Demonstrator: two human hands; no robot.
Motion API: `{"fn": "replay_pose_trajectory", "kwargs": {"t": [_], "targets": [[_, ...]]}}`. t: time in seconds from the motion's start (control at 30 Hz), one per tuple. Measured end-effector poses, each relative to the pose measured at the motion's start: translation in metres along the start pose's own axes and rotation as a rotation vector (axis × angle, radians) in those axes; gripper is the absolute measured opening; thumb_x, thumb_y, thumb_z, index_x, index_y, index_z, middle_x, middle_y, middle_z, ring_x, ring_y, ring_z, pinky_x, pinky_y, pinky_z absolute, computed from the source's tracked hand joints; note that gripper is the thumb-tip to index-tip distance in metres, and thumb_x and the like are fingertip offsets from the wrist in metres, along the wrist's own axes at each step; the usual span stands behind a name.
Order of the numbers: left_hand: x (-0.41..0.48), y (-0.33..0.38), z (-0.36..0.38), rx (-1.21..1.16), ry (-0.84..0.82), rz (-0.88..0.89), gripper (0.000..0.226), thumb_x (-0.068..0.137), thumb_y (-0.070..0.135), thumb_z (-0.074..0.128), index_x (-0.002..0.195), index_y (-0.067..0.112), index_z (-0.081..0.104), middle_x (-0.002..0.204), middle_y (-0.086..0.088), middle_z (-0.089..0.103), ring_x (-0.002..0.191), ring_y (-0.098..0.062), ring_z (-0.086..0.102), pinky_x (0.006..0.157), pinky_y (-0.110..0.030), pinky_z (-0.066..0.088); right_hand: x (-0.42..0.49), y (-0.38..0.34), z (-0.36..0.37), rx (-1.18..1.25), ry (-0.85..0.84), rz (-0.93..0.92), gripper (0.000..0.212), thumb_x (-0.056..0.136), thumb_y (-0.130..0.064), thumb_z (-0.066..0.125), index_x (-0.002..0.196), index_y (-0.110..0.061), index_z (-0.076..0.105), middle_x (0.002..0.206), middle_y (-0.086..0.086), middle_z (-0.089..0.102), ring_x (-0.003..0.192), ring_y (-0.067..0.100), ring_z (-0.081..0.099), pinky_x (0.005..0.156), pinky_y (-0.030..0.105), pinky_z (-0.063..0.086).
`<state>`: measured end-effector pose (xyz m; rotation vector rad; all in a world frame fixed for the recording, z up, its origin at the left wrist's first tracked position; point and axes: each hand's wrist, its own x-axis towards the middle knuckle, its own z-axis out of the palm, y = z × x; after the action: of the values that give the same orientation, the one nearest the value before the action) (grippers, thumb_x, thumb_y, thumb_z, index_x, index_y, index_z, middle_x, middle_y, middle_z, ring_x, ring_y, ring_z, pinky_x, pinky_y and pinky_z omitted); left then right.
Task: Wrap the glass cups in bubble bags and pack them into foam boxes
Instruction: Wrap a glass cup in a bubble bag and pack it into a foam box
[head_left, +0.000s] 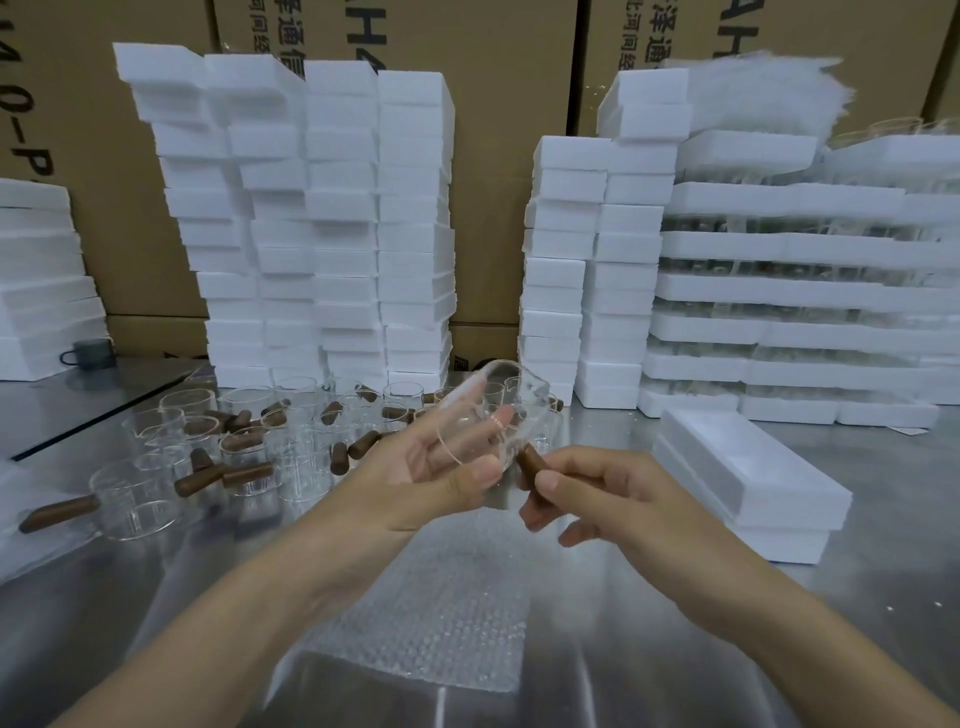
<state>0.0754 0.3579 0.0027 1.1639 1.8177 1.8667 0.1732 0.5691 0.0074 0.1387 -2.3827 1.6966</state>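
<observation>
I see the clear glass cup with a brown wooden handle (519, 387) held tilted in the air above the table. Left hand (436, 467) grips the glass body, thumb on the rim. Right hand (602, 499) pinches the handle. Clear bubble bag (431, 613) lies flat on the steel table (857, 597) under both hands. White foam box (748, 483) sits right; more handled glass cups (234, 441) are clustered left.

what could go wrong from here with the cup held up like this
1. The glass cup is in mid-air, the left hand round its body and the right hand pinching only the wooden handle; a slip could drop it onto the metal table.
2. The crowded loose cups stand near the left forearm; reaching for the bubble bag might knock them.
</observation>
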Motion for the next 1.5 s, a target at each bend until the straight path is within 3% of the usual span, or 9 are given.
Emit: {"fn": "replay_pose_trajectory", "kwargs": {"t": [0.17, 0.3, 0.43, 0.6, 0.77, 0.93, 1.17, 1.3, 1.5], "targets": [[0.000, -0.002, 0.009, 0.079, 0.061, -0.007, 0.068, 0.092, 0.049, 0.070, 0.154, 0.050, 0.042, 0.144, 0.027, 0.064, 0.133, 0.003, 0.061, 0.109, -0.024, 0.054, 0.002, 0.002, -0.003, 0.210, 0.008, 0.087, 0.031, 0.093, -0.044, 0.075, 0.107, -0.017, 0.081, 0.099, 0.006, 0.078, 0.093, 0.018, 0.076, 0.083, 0.029, 0.051], [-0.008, -0.019, 0.015, 0.727, 0.233, -0.018, 0.030, 0.091, 0.075, 0.062, 0.115, 0.057, 0.058, 0.106, 0.028, 0.068, 0.094, 0.005, 0.065, 0.079, -0.028, 0.052, 0.005, 0.006, -0.006, 0.400, 0.230, 0.127, 0.038, 0.078, -0.046, 0.073, 0.105, -0.021, 0.082, 0.112, 0.001, 0.080, 0.096, 0.018, 0.079, 0.086, 0.034, 0.048], [-0.016, -0.036, 0.022, 1.170, 0.011, -0.164, 0.055, 0.076, 0.093, 0.044, 0.092, 0.041, 0.047, 0.088, 0.016, 0.057, 0.079, 0.000, 0.052, 0.064, -0.028, 0.035, 0.004, 0.004, -0.010, 0.411, 0.285, 0.121, 0.040, 0.082, -0.041, 0.075, 0.115, -0.020, 0.071, 0.115, -0.003, 0.080, 0.102, 0.019, 0.078, 0.088, 0.037, 0.048], [-0.011, -0.039, 0.023, 1.173, 0.030, -0.147, 0.035, 0.101, 0.064, 0.051, 0.087, 0.033, 0.052, 0.086, 0.015, 0.059, 0.079, -0.003, 0.054, 0.064, -0.027, 0.035, 0.002, 0.004, -0.006, 0.264, 0.281, 0.152, 0.027, 0.096, -0.039, 0.069, 0.109, -0.017, 0.073, 0.108, -0.001, 0.081, 0.089, 0.019, 0.080, 0.080, 0.034, 0.049], [-0.009, -0.040, 0.020, 1.013, 0.241, -0.123, 0.030, 0.104, 0.058, 0.053, 0.087, 0.036, 0.065, 0.086, 0.019, 0.068, 0.071, -0.004, 0.061, 0.071, -0.032, 0.054, 0.003, 0.003, -0.008, 0.200, 0.148, 0.174, 0.037, 0.099, -0.042, 0.064, 0.100, -0.006, 0.073, 0.097, 0.010, 0.080, 0.059, 0.017, 0.063, 0.068, 0.034, 0.040], [-0.004, -0.039, 0.019, 0.840, 0.407, -0.044, 0.030, 0.104, 0.050, 0.060, 0.079, 0.038, 0.072, 0.086, 0.029, 0.069, 0.064, -0.001, 0.060, 0.056, -0.017, 0.038, 0.001, -0.002, -0.012, 0.143, -0.057, 0.201, 0.028, 0.089, -0.042, 0.074, 0.087, -0.014, 0.075, 0.085, 0.015, 0.074, 0.053, 0.017, 0.049, 0.054, 0.025, 0.034], [0.000, -0.032, 0.015, 0.485, 0.636, 0.139, 0.023, 0.103, 0.040, 0.064, 0.087, 0.037, 0.082, 0.084, 0.012, 0.073, 0.078, -0.010, 0.064, 0.070, -0.031, 0.052, -0.001, -0.003, -0.018, 0.004, -0.174, 0.246, 0.036, 0.091, -0.041, 0.061, 0.089, -0.007, 0.072, 0.081, 0.014, 0.074, 0.049, 0.016, 0.045, 0.050, 0.023, 0.027], [-0.004, -0.031, 0.019, 0.653, 0.594, 0.350, 0.019, 0.104, 0.044, 0.064, 0.108, 0.042, 0.083, 0.091, 0.019, 0.070, 0.085, -0.009, 0.065, 0.069, -0.014, 0.045, 0.000, 0.000, -0.015, -0.124, -0.177, 0.275, 0.032, 0.094, -0.040, 0.063, 0.082, -0.013, 0.075, 0.076, 0.012, 0.075, 0.049, 0.016, 0.044, 0.049, 0.020, 0.032], [-0.004, -0.037, 0.031, 0.944, 0.420, 0.763, 0.021, 0.107, 0.037, 0.067, 0.120, 0.032, 0.082, 0.098, 0.016, 0.067, 0.082, -0.010, 0.062, 0.067, -0.037, 0.049, 0.002, 0.002, -0.009, -0.086, -0.138, 0.298, 0.029, 0.096, -0.034, 0.067, 0.079, -0.012, 0.075, 0.073, 0.014, 0.073, 0.046, 0.016, 0.038, 0.045, 0.022, 0.028]]}}
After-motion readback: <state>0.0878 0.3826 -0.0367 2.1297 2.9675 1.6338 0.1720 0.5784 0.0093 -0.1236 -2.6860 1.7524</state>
